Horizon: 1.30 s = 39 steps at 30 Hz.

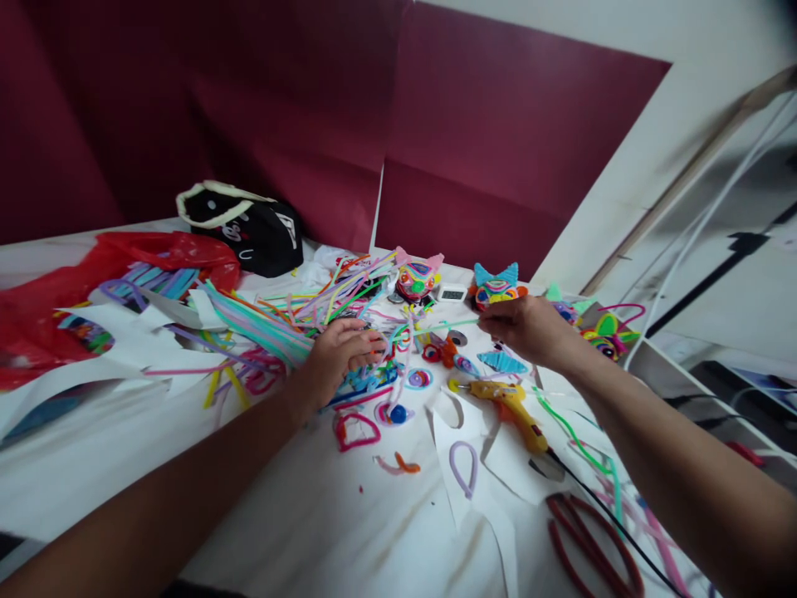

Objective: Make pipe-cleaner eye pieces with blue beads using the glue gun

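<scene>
While our right hand (520, 324) pinches one end of a pale green fuzzy stick (457, 323) in the head view, our left hand (345, 349) rests with bent fingers over a messy heap of bits. We cannot tell if those left fingers grasp anything. The green stick runs from near the left hand across to the right one, just above the white desk (374, 540). Close below it lie a purple swirl (419, 379), a blue zigzag-edged piece (501, 362) and a yellow glue gun (514, 407). Behind stand a face with pink ears (418, 281) and a face with blue ears (496, 286), with a little white timer (452, 293) between them. Red-handled scissors (591, 544) lie near us on the right. We think we are at the step of getting one stick ready. The next move calls for a soft pinch and a slow lift, so that the stick does not snag the small bits.
</scene>
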{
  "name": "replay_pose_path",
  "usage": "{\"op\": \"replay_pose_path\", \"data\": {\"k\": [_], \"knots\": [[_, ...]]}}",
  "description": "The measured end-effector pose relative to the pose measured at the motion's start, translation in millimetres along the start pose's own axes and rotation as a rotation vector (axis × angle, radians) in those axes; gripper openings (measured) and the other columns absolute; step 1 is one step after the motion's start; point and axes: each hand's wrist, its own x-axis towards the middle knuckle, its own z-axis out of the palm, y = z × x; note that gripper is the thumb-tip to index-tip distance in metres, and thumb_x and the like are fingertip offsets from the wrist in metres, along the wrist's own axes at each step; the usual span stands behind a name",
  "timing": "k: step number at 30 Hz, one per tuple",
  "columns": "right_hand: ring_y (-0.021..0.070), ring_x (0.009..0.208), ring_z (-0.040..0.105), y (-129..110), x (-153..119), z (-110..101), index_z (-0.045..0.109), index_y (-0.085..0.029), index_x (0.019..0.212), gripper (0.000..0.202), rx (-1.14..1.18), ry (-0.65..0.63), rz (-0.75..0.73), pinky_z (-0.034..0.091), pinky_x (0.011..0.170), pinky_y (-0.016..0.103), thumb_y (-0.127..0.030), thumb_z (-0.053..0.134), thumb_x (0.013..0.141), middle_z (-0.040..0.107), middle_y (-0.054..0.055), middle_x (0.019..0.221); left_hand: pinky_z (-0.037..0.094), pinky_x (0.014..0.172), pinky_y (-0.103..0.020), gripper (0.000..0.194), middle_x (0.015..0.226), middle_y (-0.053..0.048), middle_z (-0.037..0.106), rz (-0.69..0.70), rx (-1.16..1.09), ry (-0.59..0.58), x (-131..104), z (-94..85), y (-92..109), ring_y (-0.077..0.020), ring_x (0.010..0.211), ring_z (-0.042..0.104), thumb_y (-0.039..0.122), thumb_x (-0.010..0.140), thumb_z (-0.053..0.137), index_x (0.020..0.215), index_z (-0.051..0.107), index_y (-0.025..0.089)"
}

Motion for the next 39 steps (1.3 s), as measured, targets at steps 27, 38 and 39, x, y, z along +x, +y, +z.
{"op": "replay_pose_path", "data": {"k": [27, 38, 39], "knots": [[0.0170, 0.064, 0.062, -19.3, -12.9, -43.0, 0.075, -0.016, 0.088, 0.014, 0.053, 0.394, -0.132, 0.044, 0.063, 0.029, -0.014, 0.063, 0.083, 0.070, 0.004, 0.070, 0.050, 0.085, -0.032, 0.053, 0.106, -0.006, 0.068, 0.801, 1.078, -0.067, 47.3, 72.7, 19.8, -0.0209, 0.093, 0.065, 0.023, 0.084, 0.061, 0.134, 0.045, 0.016], [0.0161, 0.056, 0.058, 43.3, -41.6, -23.3, 0.075, -0.016, 0.086, 0.016, 0.283, 0.520, 0.085, 0.042, 0.053, 0.029, -0.028, 0.065, 0.083, 0.067, 0.003, 0.064, 0.047, 0.089, -0.036, 0.031, 0.107, -0.011, 0.070, 1.073, 1.430, -0.186, 82.9, 50.8, 21.5, -0.0228, 0.097, 0.065, 0.016, 0.091, 0.043, 0.116, 0.060, 0.013], [0.0157, 0.054, 0.057, 49.5, -45.0, -19.7, 0.075, -0.016, 0.087, 0.019, 0.306, 0.517, 0.114, 0.041, 0.052, 0.029, -0.032, 0.065, 0.083, 0.066, 0.003, 0.063, 0.047, 0.089, -0.036, 0.030, 0.106, -0.011, 0.070, 1.082, 1.458, -0.202, 85.2, 49.6, 21.7, -0.0234, 0.098, 0.065, 0.017, 0.091, 0.042, 0.114, 0.061, 0.012]]}}
